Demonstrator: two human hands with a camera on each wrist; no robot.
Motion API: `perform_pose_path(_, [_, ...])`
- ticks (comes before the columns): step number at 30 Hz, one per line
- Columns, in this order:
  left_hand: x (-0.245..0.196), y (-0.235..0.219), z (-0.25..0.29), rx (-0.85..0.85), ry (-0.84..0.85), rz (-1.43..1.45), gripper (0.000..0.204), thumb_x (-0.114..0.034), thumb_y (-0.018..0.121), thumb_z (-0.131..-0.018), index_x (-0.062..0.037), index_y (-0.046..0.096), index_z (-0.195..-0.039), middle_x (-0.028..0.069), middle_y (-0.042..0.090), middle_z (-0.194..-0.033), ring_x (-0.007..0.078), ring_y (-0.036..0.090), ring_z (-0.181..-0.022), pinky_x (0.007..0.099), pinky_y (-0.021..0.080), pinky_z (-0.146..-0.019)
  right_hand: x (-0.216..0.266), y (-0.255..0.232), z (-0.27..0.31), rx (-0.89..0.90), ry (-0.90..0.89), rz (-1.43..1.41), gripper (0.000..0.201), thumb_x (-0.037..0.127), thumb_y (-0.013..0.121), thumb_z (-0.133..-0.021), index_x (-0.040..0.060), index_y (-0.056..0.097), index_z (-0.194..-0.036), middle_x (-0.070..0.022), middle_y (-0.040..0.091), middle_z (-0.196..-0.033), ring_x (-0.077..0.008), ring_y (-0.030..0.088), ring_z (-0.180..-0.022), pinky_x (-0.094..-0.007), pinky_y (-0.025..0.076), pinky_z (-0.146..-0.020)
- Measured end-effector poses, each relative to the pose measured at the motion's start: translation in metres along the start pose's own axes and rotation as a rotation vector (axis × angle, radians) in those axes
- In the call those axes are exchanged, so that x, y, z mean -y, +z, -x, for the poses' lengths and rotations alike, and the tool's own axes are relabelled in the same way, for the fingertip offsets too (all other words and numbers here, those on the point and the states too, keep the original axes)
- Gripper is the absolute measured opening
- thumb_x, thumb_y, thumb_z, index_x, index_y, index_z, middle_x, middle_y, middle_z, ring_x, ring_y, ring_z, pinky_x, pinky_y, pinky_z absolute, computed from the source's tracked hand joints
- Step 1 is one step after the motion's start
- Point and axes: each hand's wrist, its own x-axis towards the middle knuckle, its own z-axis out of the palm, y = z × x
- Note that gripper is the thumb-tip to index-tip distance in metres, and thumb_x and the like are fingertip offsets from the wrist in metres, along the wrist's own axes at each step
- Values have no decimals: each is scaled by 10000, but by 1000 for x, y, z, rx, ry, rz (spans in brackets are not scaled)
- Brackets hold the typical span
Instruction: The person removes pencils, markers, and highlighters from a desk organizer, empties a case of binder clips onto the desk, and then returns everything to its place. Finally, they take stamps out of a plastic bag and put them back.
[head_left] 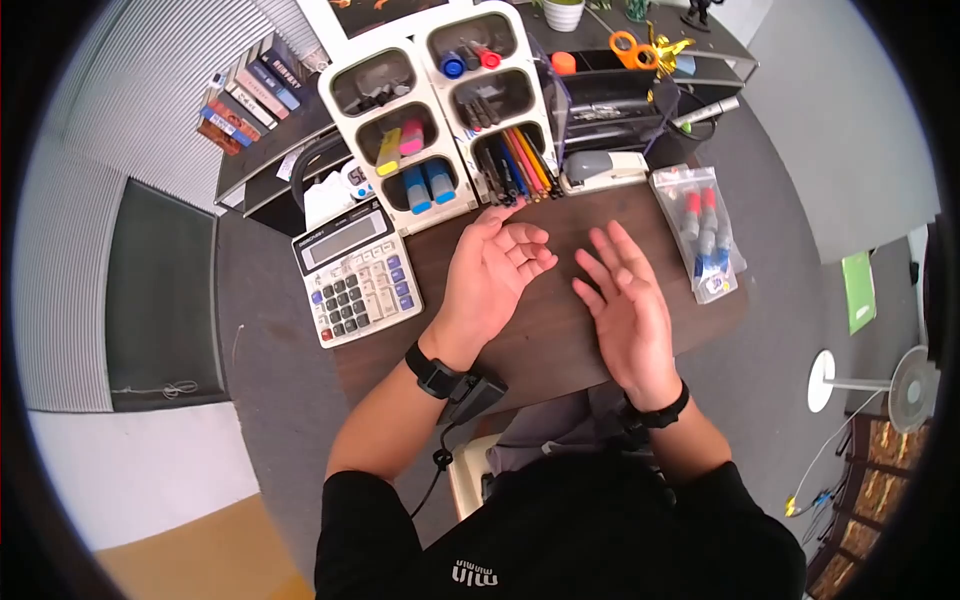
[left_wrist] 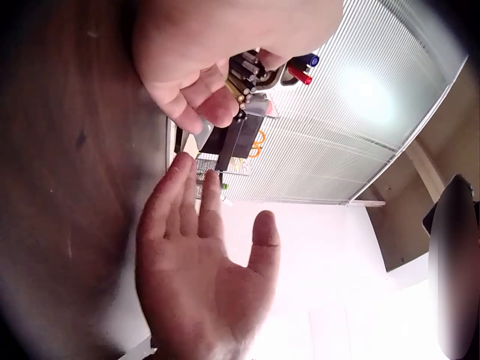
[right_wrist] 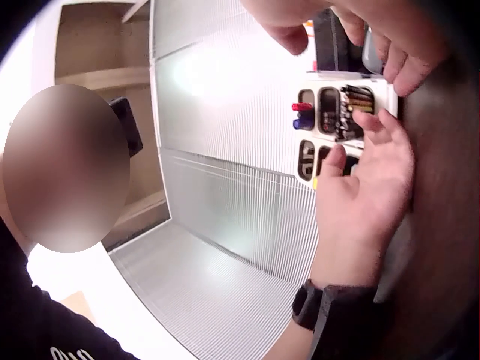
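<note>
My left hand (head_left: 488,285) is held over the dark wooden desk with its palm turned up, fingers loosely bent and nothing in them. Just in front of its fingertips stands a white compartment organizer (head_left: 440,110), whose lower right slot holds colored pencils (head_left: 530,165). To the right, my right hand (head_left: 632,315) faces inward with fairly straight fingers, also holding nothing. A gap of desk separates the two hands. In the left wrist view the right hand (left_wrist: 206,262) shows its palm below the left. The left hand (right_wrist: 367,187) appears beside the organizer in the right wrist view.
A calculator (head_left: 355,280) lies left of the left hand. Right of the right hand is a clear zip bag (head_left: 695,235) with red and blue markers. A stapler (head_left: 605,170) sits behind the hands, before a black holder with orange scissors (head_left: 632,50). Books (head_left: 250,90) stand back left.
</note>
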Motion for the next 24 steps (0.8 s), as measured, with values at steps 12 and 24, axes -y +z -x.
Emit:
perform_pose_path(12, [7, -11, -4, 46, -20, 60, 438, -346, 478, -1026, -54, 586, -1335, 75, 677, -1030, 199, 632, -951, 428, 521, -973, 49, 100, -129, 481, -1175, 1562, 320, 11, 674, -856, 41, 707, -1173, -145, 693, -1167, -368, 673, -1064, -439, 560, -920])
perform_pose_path(24, [4, -4, -1, 211, -158, -167, 384, -122, 598, -1046, -28, 569, -1417, 41, 646, -1029, 113, 612, -920, 328, 559, -855, 71, 66, -82, 213, -1080, 1465, 312, -67, 660, -928, 39, 675, -1221, -137, 732, -1090, -308, 726, -902, -369, 584, -802])
